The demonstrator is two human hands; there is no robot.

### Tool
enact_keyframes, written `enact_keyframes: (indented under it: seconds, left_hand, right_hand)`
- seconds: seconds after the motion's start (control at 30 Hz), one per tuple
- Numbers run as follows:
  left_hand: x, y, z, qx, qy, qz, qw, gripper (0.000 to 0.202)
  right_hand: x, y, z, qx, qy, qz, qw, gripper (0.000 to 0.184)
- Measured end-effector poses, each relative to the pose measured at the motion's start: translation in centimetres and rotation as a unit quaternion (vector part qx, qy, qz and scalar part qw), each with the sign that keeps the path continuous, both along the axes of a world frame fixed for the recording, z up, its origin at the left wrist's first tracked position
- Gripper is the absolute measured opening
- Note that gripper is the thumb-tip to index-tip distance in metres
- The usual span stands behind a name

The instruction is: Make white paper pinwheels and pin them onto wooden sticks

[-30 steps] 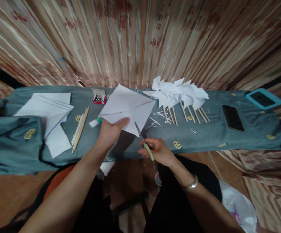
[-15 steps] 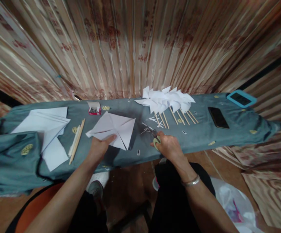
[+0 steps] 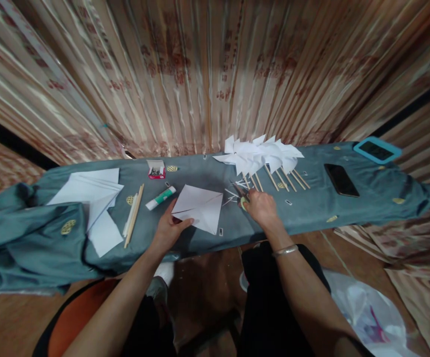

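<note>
My left hand (image 3: pixel 170 225) pinches the near left edge of a square white paper sheet (image 3: pixel 200 203), thumb on top; slits run in from its corners. To the right, my right hand (image 3: pixel 261 206) is closed round the pale green handles of a pair of scissors (image 3: pixel 243 201), low over the cloth, with the blades pointing away beside thin white paper scraps (image 3: pixel 232 196). A green and white glue stick (image 3: pixel 161 198) lies just left of the sheet. Beyond my right hand several white paper pinwheels (image 3: pixel 257 152) on wooden sticks overlap in a row.
A grey-green cloth (image 3: pixel 304 208) covers the long table. At left lie white paper sheets (image 3: pixel 103 230) and a few thin sticks (image 3: pixel 134 216). A small red box (image 3: pixel 156 169) stands open near the back. A phone (image 3: pixel 341 179) and a blue-framed device (image 3: pixel 377 150) lie at right.
My left hand has lowered the slit paper and shifted it right, uncovering the glue stick. My right hand has moved the scissors down to the cloth by the scraps. The view has shifted slightly.
</note>
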State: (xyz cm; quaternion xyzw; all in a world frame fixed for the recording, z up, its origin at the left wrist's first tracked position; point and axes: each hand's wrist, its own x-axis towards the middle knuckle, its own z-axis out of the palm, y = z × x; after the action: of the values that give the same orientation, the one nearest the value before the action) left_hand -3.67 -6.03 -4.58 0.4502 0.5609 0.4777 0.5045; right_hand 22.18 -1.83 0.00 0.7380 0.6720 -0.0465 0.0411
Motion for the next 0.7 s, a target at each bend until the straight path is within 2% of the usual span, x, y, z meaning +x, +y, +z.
enact_keyframes:
  seconds: [0.07,0.13,0.17,0.23,0.27,0.33,0.4,0.43,0.57,0.7]
  left_hand:
    - [-1.1,-0.3,0.0,0.021,0.061,0.030,0.997,0.086]
    - [-1.9,-0.6,0.0,0.069,0.165,0.052,0.983,0.079]
    - [-2.1,-0.9,0.1,0.110,0.232,0.055,0.965,0.073]
    - [-1.9,-1.3,0.3,0.203,0.370,0.035,0.906,0.057]
    - [-1.4,-1.5,0.4,0.244,0.424,0.014,0.872,0.049]
    - [-0.1,-1.9,0.3,0.284,0.484,-0.073,0.824,0.038]
    - [1.5,-2.1,-0.2,0.288,0.522,-0.151,0.789,0.038]
    - [2.1,-2.2,-0.6,0.278,0.540,-0.167,0.776,0.041]
    - [3.1,-2.2,-1.9,0.246,0.581,-0.183,0.754,0.053]
    - [2.8,-2.2,-2.1,0.247,0.596,-0.189,0.740,0.056]
  right_hand:
    - [0.0,0.1,-0.1,0.006,0.004,0.001,1.000,0.033]
    - [0.1,0.1,-0.2,0.014,0.011,0.000,1.000,0.034]
    - [0.2,0.1,-0.3,0.018,0.015,0.001,1.000,0.034]
    - [0.2,0.1,-0.3,0.024,0.023,0.002,0.999,0.035]
    - [0.3,0.1,-0.4,0.026,0.026,0.004,0.999,0.036]
    - [0.3,0.0,-0.4,0.026,0.033,0.008,0.999,0.039]
    - [0.4,-0.1,-0.4,0.022,0.040,0.014,0.999,0.038]
    - [0.4,-0.2,-0.4,0.020,0.042,0.018,0.999,0.035]
    - [0.4,-0.8,-0.1,0.017,0.049,0.026,0.998,0.026]
    - [0.8,-1.0,0.2,0.021,0.061,0.021,0.998,0.026]
